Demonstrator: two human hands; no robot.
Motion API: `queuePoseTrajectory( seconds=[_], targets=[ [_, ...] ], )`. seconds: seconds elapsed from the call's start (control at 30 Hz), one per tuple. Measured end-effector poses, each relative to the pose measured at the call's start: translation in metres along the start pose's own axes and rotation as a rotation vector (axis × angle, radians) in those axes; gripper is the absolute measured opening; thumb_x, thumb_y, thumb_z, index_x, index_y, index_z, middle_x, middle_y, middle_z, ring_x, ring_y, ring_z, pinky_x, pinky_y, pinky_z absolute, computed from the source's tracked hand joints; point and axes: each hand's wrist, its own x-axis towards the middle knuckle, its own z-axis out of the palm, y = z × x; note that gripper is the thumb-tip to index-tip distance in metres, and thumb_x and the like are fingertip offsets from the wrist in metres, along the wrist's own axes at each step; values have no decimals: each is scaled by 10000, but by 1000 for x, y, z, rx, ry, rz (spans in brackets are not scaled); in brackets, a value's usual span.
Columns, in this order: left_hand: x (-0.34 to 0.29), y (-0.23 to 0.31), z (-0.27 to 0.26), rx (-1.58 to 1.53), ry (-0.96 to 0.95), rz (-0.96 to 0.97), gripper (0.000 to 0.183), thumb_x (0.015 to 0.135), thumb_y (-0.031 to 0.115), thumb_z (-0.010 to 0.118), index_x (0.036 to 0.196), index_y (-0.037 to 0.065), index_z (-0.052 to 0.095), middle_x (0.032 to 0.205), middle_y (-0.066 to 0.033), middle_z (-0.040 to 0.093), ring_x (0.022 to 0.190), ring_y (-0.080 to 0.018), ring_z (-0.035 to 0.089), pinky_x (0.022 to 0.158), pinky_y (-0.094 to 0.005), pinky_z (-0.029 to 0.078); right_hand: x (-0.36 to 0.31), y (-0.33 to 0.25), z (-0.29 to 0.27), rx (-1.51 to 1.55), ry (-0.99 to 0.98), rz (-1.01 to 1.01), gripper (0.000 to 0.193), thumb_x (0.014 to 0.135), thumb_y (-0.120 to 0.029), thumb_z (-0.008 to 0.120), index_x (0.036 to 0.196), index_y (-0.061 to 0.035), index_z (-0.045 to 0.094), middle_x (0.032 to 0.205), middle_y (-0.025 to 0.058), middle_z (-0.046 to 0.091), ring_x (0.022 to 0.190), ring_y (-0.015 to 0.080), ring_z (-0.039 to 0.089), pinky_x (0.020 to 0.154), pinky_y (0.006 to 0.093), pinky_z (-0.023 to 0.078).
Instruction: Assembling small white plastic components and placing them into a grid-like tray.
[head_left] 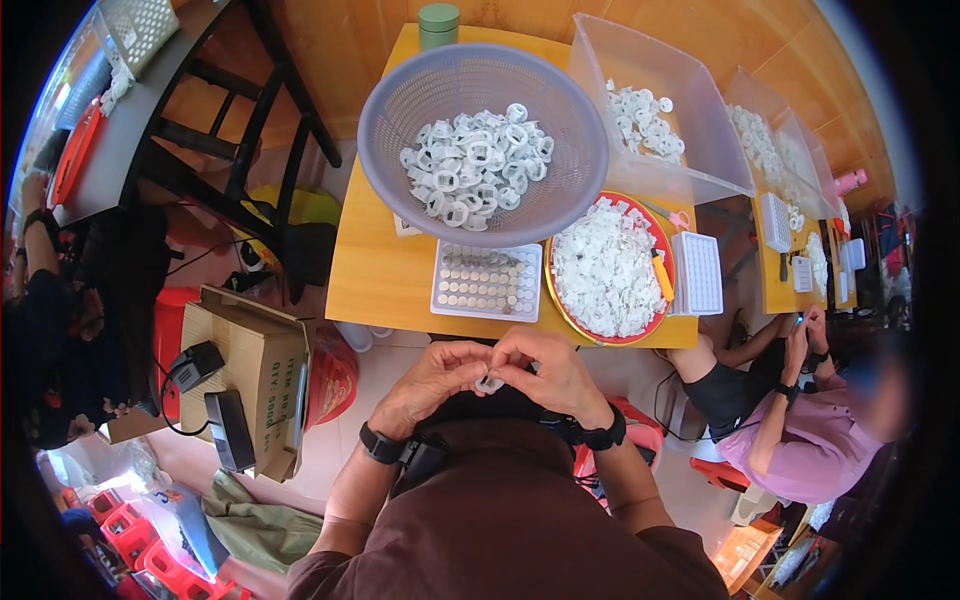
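In front of my body, just off the table's near edge, both hands meet around a small white plastic piece [488,384]. My left hand [432,378] pinches it from the left, thumb and forefinger together. From the right, the fingertips of my right hand [548,372] press on it too, covering its upper part. Straight ahead lies a white tray [434,298] with rows of round silver discs [487,289]. A red round plate [671,250] beside it is heaped with small white plastic parts [605,270], and a yellow-handled tool [662,276] rests on its right side.
Behind the tray, a grey colander [375,150] holds white round casings [475,165]. A clear bin [715,183], a green canister [438,25] and a white compartment tray [700,272] share the yellow table [365,270]. A cardboard box [260,370] stands left; a co-worker [800,440] sits right.
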Motion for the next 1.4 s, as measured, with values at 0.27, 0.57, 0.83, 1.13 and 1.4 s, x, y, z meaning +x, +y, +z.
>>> queuePoseTrajectory(
  seconds=[0.27,0.57,0.83,1.13,1.4],
  targets=[
    [1,7,-4,-120,37,66,260,889,154,550,1069,-32,579,970,-138,635,875,-169,626,744,-246,514,13,30,-2,-274,518,110,118,721,-50,690,775,-32,588,682,52,539,536,137,532,495,263,410],
    [-1,9,-6,-118,107,135,290,896,212,538,1035,-39,578,974,-200,626,837,-182,633,729,-257,529,23,26,15,-608,581,179,134,706,-135,700,728,-55,595,669,64,535,591,243,555,535,359,418],
    [-1,11,-6,-176,63,138,230,903,163,526,1032,-16,591,975,-160,631,891,-176,620,749,-256,520,26,20,16,-604,575,278,114,718,-131,684,726,-49,606,678,70,551,599,255,564,538,373,415],
    [-3,10,-8,-185,62,140,239,907,175,520,1038,-13,589,975,-160,629,897,-175,617,763,-255,516,28,23,19,-631,546,217,78,715,-72,667,740,-43,598,700,92,560,627,272,574,555,375,423],
    [-3,10,-4,-215,98,162,267,918,189,509,1080,-15,564,1008,-119,615,924,-159,605,807,-260,508,15,0,18,-365,480,24,96,758,-12,622,822,-26,552,735,100,527,623,262,553,553,347,420]
  ],
)
